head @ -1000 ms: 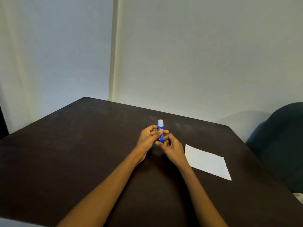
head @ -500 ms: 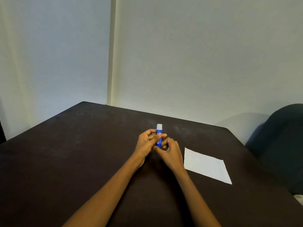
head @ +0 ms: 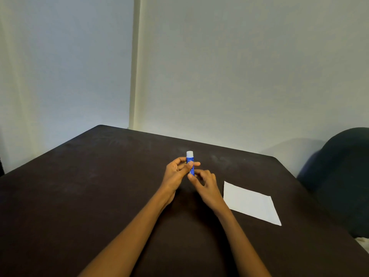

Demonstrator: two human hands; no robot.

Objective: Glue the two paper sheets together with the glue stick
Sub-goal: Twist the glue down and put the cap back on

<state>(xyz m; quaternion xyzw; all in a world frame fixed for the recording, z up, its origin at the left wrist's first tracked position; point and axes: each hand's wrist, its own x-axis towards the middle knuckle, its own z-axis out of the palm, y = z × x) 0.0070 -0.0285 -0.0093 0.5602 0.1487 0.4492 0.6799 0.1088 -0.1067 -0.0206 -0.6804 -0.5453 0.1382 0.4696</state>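
A blue glue stick (head: 189, 159) with a white top stands upright above the middle of the dark table (head: 79, 186). My left hand (head: 177, 174) is wrapped around its barrel, thumb across the front. My right hand (head: 205, 186) pinches the stick's lower end from the right with its fingertips. White paper (head: 250, 202) lies flat on the table just right of my right hand; I can make out only one sheet, and cannot tell whether a second lies under it.
The table's far edge meets pale walls with a corner behind. A dark blue chair (head: 343, 176) stands past the table's right edge. Something pale (head: 363, 242) shows at the lower right beside the table.
Both hands and the glue stick stayed at the same spot on the table. The right fingers shifted slightly on the stick's base. The view tilted a little.
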